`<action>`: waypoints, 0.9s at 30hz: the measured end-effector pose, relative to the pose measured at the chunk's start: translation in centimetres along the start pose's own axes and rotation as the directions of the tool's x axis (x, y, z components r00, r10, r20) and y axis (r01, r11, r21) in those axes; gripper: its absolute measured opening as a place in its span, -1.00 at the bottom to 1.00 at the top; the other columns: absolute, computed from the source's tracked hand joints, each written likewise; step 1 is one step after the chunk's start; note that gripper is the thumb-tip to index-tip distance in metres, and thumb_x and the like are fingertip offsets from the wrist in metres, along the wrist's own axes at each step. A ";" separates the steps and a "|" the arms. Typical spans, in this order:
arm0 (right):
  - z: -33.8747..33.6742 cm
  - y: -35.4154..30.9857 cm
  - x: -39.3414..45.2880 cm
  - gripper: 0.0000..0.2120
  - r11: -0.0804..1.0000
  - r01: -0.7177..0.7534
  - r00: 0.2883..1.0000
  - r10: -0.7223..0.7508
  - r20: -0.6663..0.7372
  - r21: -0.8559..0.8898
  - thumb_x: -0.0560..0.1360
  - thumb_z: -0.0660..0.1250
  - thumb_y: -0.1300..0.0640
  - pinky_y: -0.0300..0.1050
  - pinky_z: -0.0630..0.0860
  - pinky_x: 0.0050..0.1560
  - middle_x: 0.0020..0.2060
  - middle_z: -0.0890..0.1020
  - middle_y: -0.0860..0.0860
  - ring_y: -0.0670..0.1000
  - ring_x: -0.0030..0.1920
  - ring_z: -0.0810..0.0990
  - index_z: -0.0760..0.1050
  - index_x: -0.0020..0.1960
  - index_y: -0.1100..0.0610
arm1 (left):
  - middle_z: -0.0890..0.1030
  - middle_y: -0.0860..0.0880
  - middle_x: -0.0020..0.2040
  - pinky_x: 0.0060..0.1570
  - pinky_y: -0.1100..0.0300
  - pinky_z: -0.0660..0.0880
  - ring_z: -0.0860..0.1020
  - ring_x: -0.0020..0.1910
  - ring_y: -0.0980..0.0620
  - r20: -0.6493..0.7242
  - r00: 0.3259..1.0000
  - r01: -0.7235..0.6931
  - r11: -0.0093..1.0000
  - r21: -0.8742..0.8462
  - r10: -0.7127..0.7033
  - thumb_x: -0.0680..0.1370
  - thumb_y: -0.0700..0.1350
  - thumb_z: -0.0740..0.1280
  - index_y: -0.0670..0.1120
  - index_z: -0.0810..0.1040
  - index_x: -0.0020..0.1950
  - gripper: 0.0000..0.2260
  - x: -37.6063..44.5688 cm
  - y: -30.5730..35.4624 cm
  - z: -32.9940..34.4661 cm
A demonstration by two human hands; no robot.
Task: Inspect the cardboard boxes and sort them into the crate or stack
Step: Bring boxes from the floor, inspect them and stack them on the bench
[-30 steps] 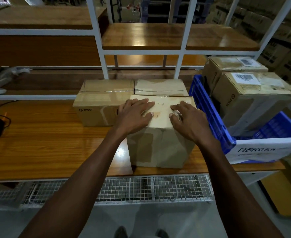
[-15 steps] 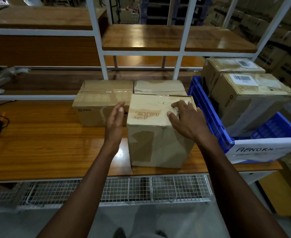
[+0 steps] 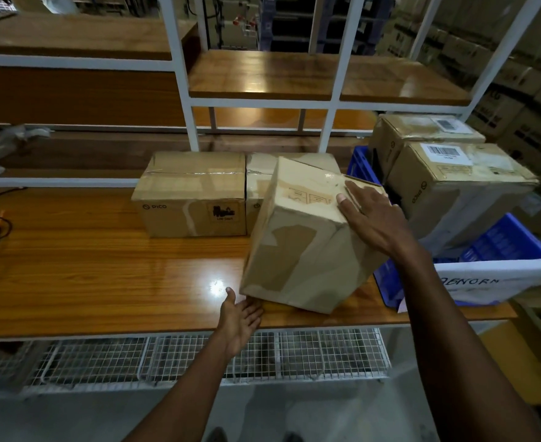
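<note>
From the head-worn camera, a worker tipped a cardboard box (image 3: 297, 244) onto its lower edge on the wooden workbench (image 3: 87, 266), leaning it toward the blue crate (image 3: 514, 240) at the right. Two boxes, one at the front with a barcode label (image 3: 457, 189) and one behind it (image 3: 422, 132), already sat in that crate, whose white tag appeared to read "ABNORM"; two more, a PICO-marked box (image 3: 192, 196) and its neighbour (image 3: 259, 180), stood side by side at the back of the bench. The sorting looked partly done, with the tilted box apparently under inspection and unplaced. The right hand (image 3: 371, 218) lay flat across the box's upper right corner, fingers straight. The left hand (image 3: 240, 317) reached palm-up, fingers relaxed, toward the raised bottom edge, touching or just short of it.
</note>
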State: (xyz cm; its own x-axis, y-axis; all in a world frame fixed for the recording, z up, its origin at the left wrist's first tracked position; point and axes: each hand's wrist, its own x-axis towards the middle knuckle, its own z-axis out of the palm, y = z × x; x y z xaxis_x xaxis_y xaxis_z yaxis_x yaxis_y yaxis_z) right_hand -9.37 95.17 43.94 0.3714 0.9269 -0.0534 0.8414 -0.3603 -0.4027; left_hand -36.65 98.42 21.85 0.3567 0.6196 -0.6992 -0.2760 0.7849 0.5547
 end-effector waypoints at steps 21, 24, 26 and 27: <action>0.0 3.5 -2.9 -0.46 0.553 -0.095 0.995 0.027 0.096 0.828 0.65 0.11 -0.33 0.17 0.46 0.36 0.38 0.56 -0.01 0.07 0.31 0.56 0.40 0.54 -0.12 | 0.58 -0.05 0.40 0.29 -0.07 0.47 0.55 0.36 -0.09 0.148 0.775 -0.630 0.771 0.098 0.614 0.47 0.07 0.39 0.02 0.45 0.50 -0.42 -8.5 3.9 0.3; -0.4 2.5 -2.9 -0.60 0.472 -0.094 0.995 0.083 0.062 0.876 0.74 0.02 -0.15 -0.03 0.53 0.06 0.11 0.68 0.01 0.01 0.07 0.63 0.57 0.29 -0.04 | 0.56 -0.02 0.42 0.33 -0.12 0.45 0.53 0.40 -0.10 0.191 0.707 -0.706 0.697 0.129 0.681 0.57 0.03 0.27 0.07 0.44 0.51 -0.52 -9.5 7.3 0.9; -0.4 2.8 -2.5 -0.56 0.456 -0.089 0.995 0.084 0.056 0.885 0.72 0.05 -0.19 0.09 0.58 0.13 0.12 0.72 0.09 0.11 0.11 0.68 0.61 0.26 0.00 | 0.54 -0.02 0.45 0.33 -0.14 0.46 0.51 0.41 -0.13 0.215 0.669 -0.742 0.654 0.147 0.711 0.60 0.04 0.23 0.08 0.38 0.56 -0.50 -10.1 9.4 1.4; -0.5 2.8 -2.2 -0.55 0.435 -0.088 0.995 0.084 0.056 0.896 0.72 0.06 -0.20 0.13 0.59 0.14 0.13 0.73 0.09 0.13 0.13 0.69 0.61 0.28 0.01 | 0.53 -0.03 0.46 0.30 -0.14 0.47 0.51 0.41 -0.14 0.228 0.652 -0.758 0.632 0.159 0.724 0.61 0.04 0.22 0.09 0.34 0.59 -0.49 -10.4 10.5 1.7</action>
State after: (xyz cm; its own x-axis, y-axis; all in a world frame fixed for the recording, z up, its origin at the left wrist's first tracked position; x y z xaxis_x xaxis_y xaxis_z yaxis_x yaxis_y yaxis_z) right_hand -7.68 92.05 43.38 0.4184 0.8977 -0.1385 -0.0179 -0.1443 -0.9894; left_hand -41.70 100.15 35.74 0.2362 0.9705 0.0486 -0.3027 0.0260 0.9527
